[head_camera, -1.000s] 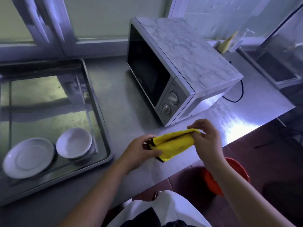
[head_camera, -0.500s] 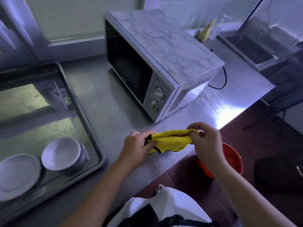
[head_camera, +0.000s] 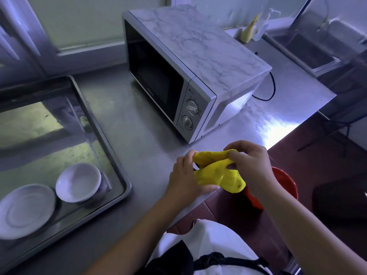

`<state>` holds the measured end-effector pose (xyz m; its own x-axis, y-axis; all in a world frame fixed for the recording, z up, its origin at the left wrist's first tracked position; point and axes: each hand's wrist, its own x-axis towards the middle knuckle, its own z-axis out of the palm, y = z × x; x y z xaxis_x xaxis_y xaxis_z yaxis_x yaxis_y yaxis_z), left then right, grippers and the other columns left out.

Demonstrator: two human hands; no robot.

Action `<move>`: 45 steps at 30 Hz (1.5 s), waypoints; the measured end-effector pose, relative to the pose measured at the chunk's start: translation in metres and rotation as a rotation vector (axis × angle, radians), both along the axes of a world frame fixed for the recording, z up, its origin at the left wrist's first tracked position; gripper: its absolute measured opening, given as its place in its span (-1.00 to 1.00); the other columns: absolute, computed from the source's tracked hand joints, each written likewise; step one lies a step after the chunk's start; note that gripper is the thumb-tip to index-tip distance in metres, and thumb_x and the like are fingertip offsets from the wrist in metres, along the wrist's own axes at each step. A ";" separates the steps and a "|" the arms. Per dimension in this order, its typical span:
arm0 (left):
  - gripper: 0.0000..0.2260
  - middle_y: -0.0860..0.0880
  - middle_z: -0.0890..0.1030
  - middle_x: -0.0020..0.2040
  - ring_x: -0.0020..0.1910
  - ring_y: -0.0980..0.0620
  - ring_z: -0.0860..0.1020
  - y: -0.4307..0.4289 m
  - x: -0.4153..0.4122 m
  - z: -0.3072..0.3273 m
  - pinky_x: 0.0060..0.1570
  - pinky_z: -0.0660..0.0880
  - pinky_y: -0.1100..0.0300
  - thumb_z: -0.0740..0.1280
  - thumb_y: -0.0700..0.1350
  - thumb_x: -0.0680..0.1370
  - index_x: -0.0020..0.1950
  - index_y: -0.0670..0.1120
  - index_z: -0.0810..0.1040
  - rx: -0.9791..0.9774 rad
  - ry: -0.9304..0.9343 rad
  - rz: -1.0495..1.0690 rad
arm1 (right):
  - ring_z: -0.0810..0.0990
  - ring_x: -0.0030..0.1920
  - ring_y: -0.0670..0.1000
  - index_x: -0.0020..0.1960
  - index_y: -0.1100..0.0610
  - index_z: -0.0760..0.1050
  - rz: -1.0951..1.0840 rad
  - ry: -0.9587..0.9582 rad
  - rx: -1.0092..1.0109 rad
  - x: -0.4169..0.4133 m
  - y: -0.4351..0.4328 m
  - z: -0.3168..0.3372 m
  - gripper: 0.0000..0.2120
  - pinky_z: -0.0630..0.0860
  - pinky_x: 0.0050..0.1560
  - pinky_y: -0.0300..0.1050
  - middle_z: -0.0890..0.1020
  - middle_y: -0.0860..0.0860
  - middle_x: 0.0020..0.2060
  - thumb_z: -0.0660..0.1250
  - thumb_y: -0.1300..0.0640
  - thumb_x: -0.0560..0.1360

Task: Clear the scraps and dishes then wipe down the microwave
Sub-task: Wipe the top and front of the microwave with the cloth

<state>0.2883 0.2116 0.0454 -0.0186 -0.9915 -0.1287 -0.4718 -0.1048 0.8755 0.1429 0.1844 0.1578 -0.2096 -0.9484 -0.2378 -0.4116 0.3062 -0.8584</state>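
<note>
Your yellow cloth (head_camera: 216, 171) is bunched up between your two hands, over the front edge of the counter (head_camera: 129, 126). Your left hand (head_camera: 184, 175) grips its left side with curled fingers. Your right hand (head_camera: 250, 163) pinches its top edge. The microwave (head_camera: 198, 56) sits on the counter behind your hands, door closed. To the left, a metal tray (head_camera: 111, 147) holds a white bowl (head_camera: 78, 182) beside a white plate (head_camera: 25, 211). A red bucket (head_camera: 286, 183) sits below your right hand.

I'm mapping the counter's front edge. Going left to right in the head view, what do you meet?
In order: flat white plate → round white bowl → crumpled yellow cloth → red plastic bucket.
</note>
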 end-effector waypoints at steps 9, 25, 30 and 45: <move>-0.14 0.07 0.08 0.44 0.26 0.19 0.33 -0.011 -0.026 0.017 0.13 0.38 0.47 0.47 0.23 0.22 0.42 -0.04 0.29 -0.281 0.132 0.118 | 0.54 -0.39 0.02 -0.11 0.17 0.65 -0.032 -0.018 -0.065 0.000 0.002 0.005 -0.75 0.48 -0.50 -0.21 0.61 0.18 -0.29 0.24 0.41 0.45; -0.50 0.07 0.48 0.04 -0.05 0.05 0.53 -0.016 0.008 0.018 -0.09 0.53 0.10 0.32 -0.07 0.37 0.30 0.09 0.32 -0.022 0.088 -0.264 | 0.52 -0.19 0.03 -0.18 0.10 0.64 0.313 0.432 -0.150 -0.012 0.009 -0.009 -0.71 0.45 -0.21 -0.07 0.62 -0.03 -0.25 0.23 0.40 0.41; -0.66 0.04 0.56 0.06 -0.02 0.03 0.55 -0.015 0.017 0.023 -0.03 0.53 0.06 0.31 -0.21 0.46 0.22 0.00 0.47 -0.187 -0.024 -0.258 | 0.44 -0.18 0.07 -0.22 0.13 0.61 0.345 0.503 -0.193 -0.023 0.001 -0.014 -0.68 0.25 -0.27 -0.11 0.53 -0.01 -0.28 0.17 0.45 0.41; -0.64 0.04 0.65 -0.06 -0.05 -0.09 0.47 -0.046 0.025 0.056 -0.05 0.41 0.06 0.18 -0.29 0.42 0.02 0.01 0.67 -0.449 -0.744 -0.211 | 0.34 -0.43 -0.02 -0.12 -0.05 0.59 0.555 0.143 0.130 -0.060 -0.034 -0.021 -0.72 0.31 -0.36 -0.12 0.41 -0.07 -0.47 0.38 0.33 0.35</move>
